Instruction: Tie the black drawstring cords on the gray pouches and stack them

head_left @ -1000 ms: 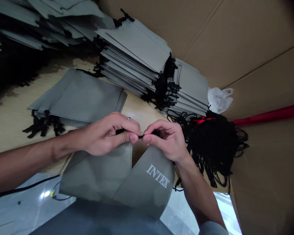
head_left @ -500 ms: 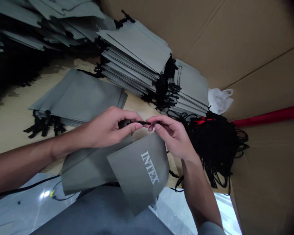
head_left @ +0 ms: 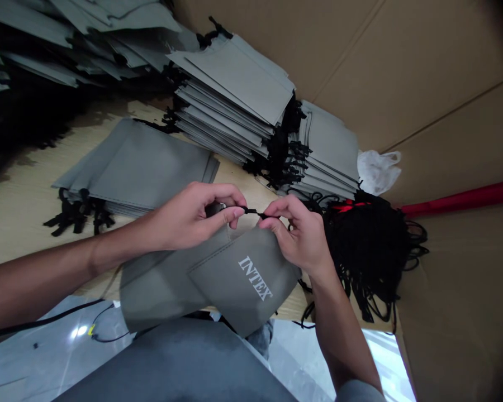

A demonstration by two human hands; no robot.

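Note:
A short black cord is stretched between my two hands. My left hand pinches one end between thumb and fingers. The other end is pinched in my right hand. Beneath them hangs a grey fabric pouch printed with white INTEX lettering; its upper corner is under my right hand. Another grey fabric piece lies to its left, partly covered by the pouch and my left forearm. How the cord joins the pouch is hidden by my fingers.
Stacked grey pouches with black cord ends stand at the back, with a smaller stack beside them. Flat pouches lie at left. A heap of black cords, a white plastic bag and a cardboard wall are on the right.
My right hand has moved slightly right and now pinches the cord, which is drawn straight between the hands. The pouch below has shifted up and its lower corner has lifted.

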